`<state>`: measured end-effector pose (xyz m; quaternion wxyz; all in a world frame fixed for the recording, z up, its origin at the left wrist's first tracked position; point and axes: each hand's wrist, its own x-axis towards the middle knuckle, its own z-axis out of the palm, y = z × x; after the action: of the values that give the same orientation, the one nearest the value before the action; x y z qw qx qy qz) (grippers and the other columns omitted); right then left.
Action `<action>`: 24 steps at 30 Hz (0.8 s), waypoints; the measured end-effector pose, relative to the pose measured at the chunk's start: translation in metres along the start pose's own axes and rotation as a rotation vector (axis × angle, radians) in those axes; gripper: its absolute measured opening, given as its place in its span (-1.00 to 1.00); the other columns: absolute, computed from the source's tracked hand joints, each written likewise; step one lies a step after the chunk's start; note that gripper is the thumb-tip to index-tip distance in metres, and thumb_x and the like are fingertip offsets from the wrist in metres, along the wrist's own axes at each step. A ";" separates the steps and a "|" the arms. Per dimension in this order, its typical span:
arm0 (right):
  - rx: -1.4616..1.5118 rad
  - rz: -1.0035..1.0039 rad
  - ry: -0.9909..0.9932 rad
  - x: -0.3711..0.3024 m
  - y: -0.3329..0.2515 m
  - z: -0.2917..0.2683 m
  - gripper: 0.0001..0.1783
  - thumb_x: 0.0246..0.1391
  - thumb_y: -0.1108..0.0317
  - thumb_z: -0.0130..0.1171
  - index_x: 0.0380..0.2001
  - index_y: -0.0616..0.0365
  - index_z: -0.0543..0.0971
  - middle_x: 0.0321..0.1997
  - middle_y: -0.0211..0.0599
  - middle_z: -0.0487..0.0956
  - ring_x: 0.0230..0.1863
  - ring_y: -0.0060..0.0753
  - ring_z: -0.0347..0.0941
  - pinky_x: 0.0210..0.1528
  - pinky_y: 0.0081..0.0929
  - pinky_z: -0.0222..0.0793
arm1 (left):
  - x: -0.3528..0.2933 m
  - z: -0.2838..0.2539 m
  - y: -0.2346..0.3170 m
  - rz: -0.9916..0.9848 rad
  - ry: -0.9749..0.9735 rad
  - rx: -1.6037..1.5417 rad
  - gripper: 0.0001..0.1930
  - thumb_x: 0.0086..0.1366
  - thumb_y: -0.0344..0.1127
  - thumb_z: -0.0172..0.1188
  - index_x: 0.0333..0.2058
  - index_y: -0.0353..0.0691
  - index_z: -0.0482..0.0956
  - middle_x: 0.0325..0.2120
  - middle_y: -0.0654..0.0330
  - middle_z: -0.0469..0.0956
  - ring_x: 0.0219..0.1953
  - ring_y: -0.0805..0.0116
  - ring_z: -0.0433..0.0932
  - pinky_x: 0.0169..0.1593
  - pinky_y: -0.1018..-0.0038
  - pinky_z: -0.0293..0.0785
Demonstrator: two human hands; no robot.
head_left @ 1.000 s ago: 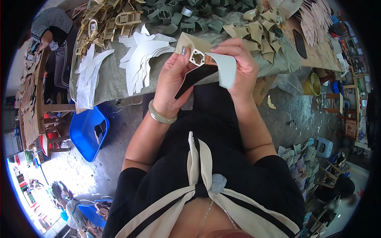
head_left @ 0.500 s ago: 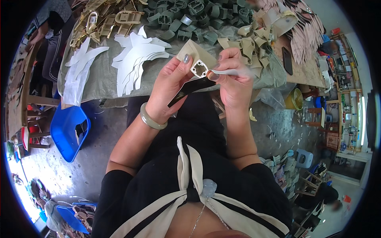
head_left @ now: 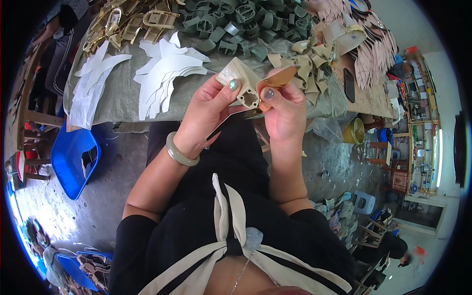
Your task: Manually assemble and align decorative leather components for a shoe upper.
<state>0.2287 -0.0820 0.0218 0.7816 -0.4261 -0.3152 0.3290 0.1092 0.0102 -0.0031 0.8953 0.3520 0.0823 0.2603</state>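
Many green pieces (head_left: 248,22), white cutouts (head_left: 164,73) beyond; left grip (head_left: 202,114) clasps block (head_left: 237,73), right grip (head_left: 286,114) strip (head_left: 279,77).

The block (head_left: 238,73) is resting in your left hand (head_left: 206,105). On the table (head_left: 373,106), cutouts (head_left: 164,78) are lying left of the phone (head_left: 348,84).

A cream tie (head_left: 238,211) adorns a black top (head_left: 172,226) at six o'clock. A pale bangle (head_left: 178,156) shows at nine.
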 end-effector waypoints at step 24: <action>0.042 0.089 -0.101 0.002 -0.005 -0.006 -0.84 -0.23 0.62 0.31 -0.47 0.29 0.58 -0.42 -0.44 0.41 -0.43 -0.63 0.36 -0.40 -0.71 0.26 | -0.016 0.005 -0.004 0.031 -0.089 0.119 -0.74 0.31 -0.31 0.06 -0.08 -0.30 0.38 -0.23 0.26 0.47 -0.19 0.56 0.45 -0.08 0.55 0.45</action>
<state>0.2358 -0.0851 0.0237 0.7580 -0.4058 -0.3280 0.3913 0.0987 -0.0039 -0.0028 0.8715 0.4170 0.0525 0.2527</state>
